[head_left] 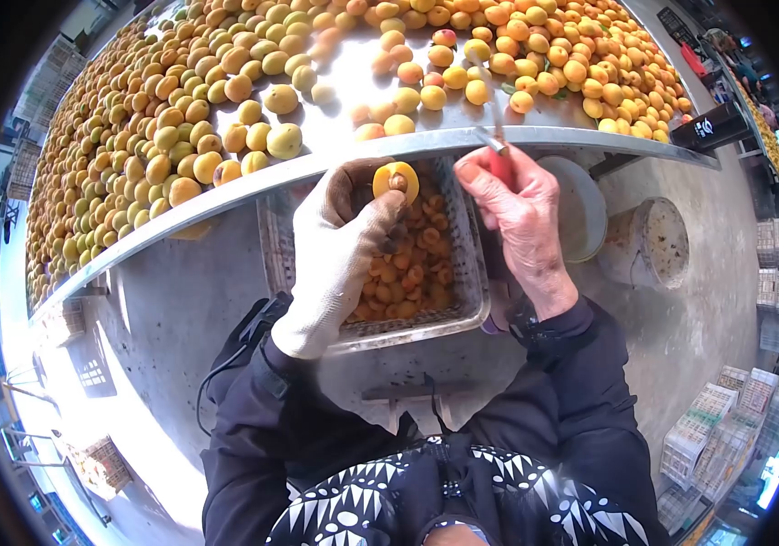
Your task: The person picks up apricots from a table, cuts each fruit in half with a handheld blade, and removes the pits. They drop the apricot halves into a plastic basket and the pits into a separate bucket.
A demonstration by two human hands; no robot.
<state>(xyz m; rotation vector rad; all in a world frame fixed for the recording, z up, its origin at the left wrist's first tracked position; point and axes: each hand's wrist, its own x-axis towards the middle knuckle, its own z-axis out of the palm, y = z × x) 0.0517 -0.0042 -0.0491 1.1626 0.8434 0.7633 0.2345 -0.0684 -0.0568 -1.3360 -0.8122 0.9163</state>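
Apricot half (396,181) sits at the fingertips of the gloved left hand (339,246), just below the rim of the metal table (253,177) and above the mesh crate (476,273). Its cut face is turned up toward the camera, with the brown stone showing in the middle. The piece looks round, so no long axis can be told. The left fingers are curled close around the apricot half, thumb and forefinger pinching its sides.

The bare right hand (521,218) is closed in a fist around the red handle of a knife (498,146). The knife's long axis runs away from the person, and the blade points up over the table rim toward the whole apricots (225,86) heaped there.

The crate holds many cut halves. A white bucket (580,205) stands just right of the right hand, and a second bucket (653,241) stands beyond it. A black box (703,127) at the table's right end bears a white mark, too small to read.
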